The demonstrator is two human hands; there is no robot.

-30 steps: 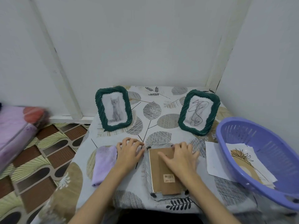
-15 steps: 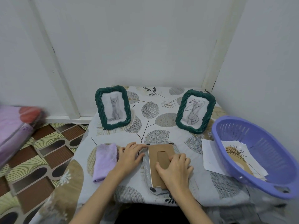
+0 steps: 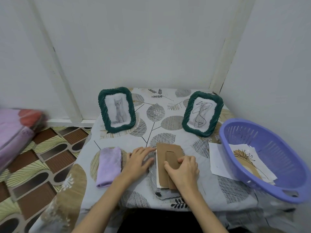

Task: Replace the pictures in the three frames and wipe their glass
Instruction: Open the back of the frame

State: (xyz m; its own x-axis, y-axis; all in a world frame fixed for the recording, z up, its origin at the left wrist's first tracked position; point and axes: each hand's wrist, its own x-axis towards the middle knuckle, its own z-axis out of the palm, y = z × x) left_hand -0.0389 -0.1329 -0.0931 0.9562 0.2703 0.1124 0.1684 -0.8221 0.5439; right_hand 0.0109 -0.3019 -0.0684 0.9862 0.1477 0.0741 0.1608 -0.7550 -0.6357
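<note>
Gripping the cardboard backing (image 3: pixel 165 158), right hand (image 3: pixel 183 170); left hand (image 3: pixel 138 159) flat.

Soft even light; edges bowed, left blurred.

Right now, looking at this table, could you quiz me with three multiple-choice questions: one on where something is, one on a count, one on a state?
1. Where does the folded lilac cloth lie?
A. In the basket
B. On the table, beside the left hand
C. On top of a standing frame

2. How many green frames stand upright?
A. One
B. Two
C. Three

3. How does the third frame lie?
A. Face down, brown backing board upward
B. Propped upright
C. Inside the basket

Answers: 1 B, the cloth rests flat just outside that hand. 2 B, the cat frame and the scribble frame both stand at the back. 3 A, the board faces up under the right hand, not in the purple basket.
</note>
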